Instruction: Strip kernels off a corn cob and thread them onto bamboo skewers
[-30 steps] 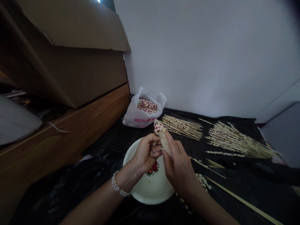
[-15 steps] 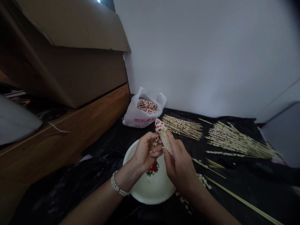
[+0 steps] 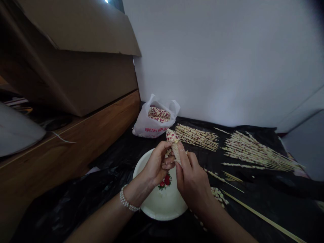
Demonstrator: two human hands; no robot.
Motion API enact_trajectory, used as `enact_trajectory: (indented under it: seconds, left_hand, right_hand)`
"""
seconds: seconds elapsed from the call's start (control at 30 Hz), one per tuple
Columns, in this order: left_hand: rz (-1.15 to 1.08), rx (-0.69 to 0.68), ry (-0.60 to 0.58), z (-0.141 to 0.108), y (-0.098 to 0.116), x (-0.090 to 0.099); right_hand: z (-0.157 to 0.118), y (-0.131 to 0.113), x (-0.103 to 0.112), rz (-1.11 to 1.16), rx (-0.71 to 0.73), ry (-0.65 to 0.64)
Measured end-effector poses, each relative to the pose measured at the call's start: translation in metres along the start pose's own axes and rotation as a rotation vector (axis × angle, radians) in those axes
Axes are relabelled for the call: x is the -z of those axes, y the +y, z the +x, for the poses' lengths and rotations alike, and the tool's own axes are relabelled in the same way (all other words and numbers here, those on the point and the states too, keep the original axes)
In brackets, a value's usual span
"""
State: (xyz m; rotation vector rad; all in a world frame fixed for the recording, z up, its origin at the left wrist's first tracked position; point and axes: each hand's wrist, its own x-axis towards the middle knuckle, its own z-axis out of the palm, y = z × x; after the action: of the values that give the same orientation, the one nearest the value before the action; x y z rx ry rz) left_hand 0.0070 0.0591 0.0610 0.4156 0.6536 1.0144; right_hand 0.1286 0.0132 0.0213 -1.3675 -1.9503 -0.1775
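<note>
Over a white basin (image 3: 167,206) with a red floral print inside, I hold a corn cob (image 3: 175,150) tilted upward. Red and cream kernels cover its upper end; the lower part is stripped bare. My right hand (image 3: 192,175) grips the cob from the right, its fingers along the bare side. My left hand (image 3: 158,165), with a beaded bracelet (image 3: 126,201) at the wrist, is curled against the cob's left side. Loose kernels (image 3: 168,153) sit in its cupped fingers.
A white plastic bag (image 3: 146,123) with more corn cobs (image 3: 159,113) stands behind. On black sheeting to the right lie bundles of kernel-threaded skewers (image 3: 197,136), loose kernels (image 3: 219,195) and bare sticks (image 3: 260,216). A cardboard box (image 3: 101,77) stands at left; a white wall (image 3: 222,60) rises behind.
The cob has shifted slightly left and down. My right hand's fingers have moved further over its bare side, covering more of it. My left hand has barely moved.
</note>
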Motion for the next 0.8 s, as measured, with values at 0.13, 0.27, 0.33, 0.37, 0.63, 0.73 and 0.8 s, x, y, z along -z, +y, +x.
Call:
enact_trajectory:
  seconds: [0.13, 0.27, 0.33, 0.37, 0.63, 0.73, 0.8]
  left_hand:
    - [-0.006, -0.017, 0.014, 0.0021, -0.0029, 0.0019]
    - [-0.003, -0.004, 0.04, 0.0045, -0.0057, 0.0046]
    - [-0.009, -0.001, 0.046, 0.0045, -0.0058, 0.005]
    - [-0.015, 0.003, 0.038, 0.0041, -0.0054, 0.0048]
    - [0.003, 0.001, -0.02, 0.0001, -0.0025, 0.0025]
    - [0.006, -0.005, -0.011, 0.001, -0.0044, 0.0044]
    - [-0.023, 0.002, -0.032, 0.0012, -0.0044, 0.0046]
  right_hand:
    - [-0.001, -0.0023, -0.0006, -0.057, 0.014, -0.011]
    - [-0.0006, -0.0027, 0.0005, 0.014, -0.024, -0.05]
    - [0.0001, -0.0018, 0.0017, 0.065, -0.041, -0.064]
    - [0.0006, -0.0012, 0.0024, 0.079, -0.044, -0.067]
    - [0.0024, 0.0009, 0.0044, 0.036, -0.042, -0.064]
    - [0.0024, 0.001, 0.004, 0.043, -0.049, -0.072]
    - [0.0024, 0.0013, 0.0041, 0.043, -0.056, -0.071]
